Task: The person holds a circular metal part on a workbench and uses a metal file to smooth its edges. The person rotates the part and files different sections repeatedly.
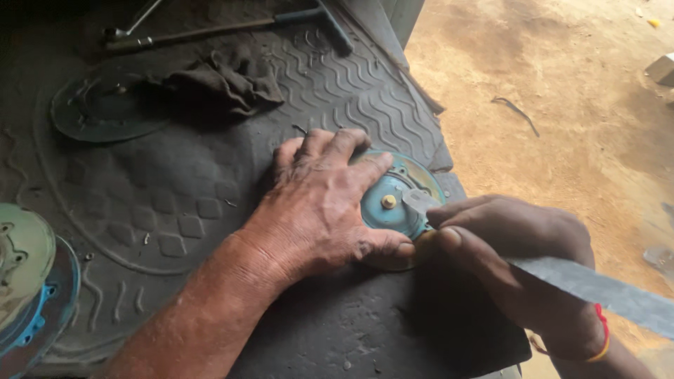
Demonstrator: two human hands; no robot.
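Left forearm nearest lens, running up from bottom edge; left hand (319,203) flat, fingers spread, pressed down on blue round disc (393,203), pinning it, not clenched. Thumb against disc's near edge.

Largest item: dark rubber mat (210,210), moulded wavy and diamond tread, dusty, covering work surface. Beyond its right edge, sandy ground (562,91).

Right hand (519,253), at right, closed around long flat grey metal strip (597,288), red-and-yellow thread band at wrist. Strip tip resting on disc face beside central brass-coloured nut (388,202).

Disc: lying flat on mat near right edge, turquoise-blue painted face, worn; yellowish rim showing along upper right; about half hidden under left hand.

Second disc (105,105), dark, flat, upper left of mat, well apart. Stack of discs (28,281), pale green over blue, at left edge, partly cut off.

Dark crumpled rag (232,81) just beside second disc. Long metal rod tools (210,31) along top of mat.
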